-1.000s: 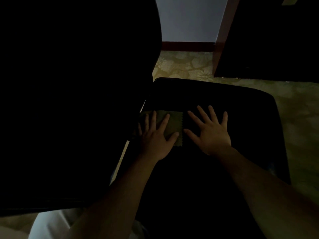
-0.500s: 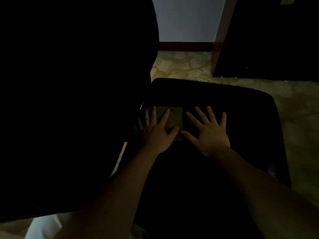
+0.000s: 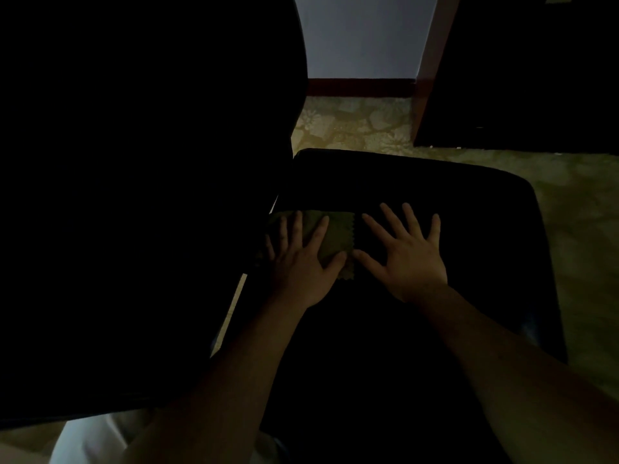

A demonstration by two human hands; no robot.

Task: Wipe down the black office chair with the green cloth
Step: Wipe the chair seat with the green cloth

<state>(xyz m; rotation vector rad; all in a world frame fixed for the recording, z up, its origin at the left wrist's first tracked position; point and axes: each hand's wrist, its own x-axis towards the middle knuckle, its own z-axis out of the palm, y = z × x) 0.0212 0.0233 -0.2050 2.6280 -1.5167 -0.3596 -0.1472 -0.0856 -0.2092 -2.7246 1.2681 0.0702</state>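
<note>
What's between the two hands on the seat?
In the head view, the zigzag edge of the green cloth pokes out from under the left hand, reaching about to the thumb of the right hand. Otherwise only bare black seat shows there.

chair (image 3: 418, 195): black | cloth (image 3: 335, 234): olive green, zigzag edge | carpet (image 3: 355, 125): yellow-green, floral pattern | wall (image 3: 361, 35): pale blue | skirting (image 3: 358, 87): dark red

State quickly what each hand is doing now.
Left hand: open, fingers flat on the green cloth.
Right hand: open, flat on the chair seat, holding nothing.
</note>
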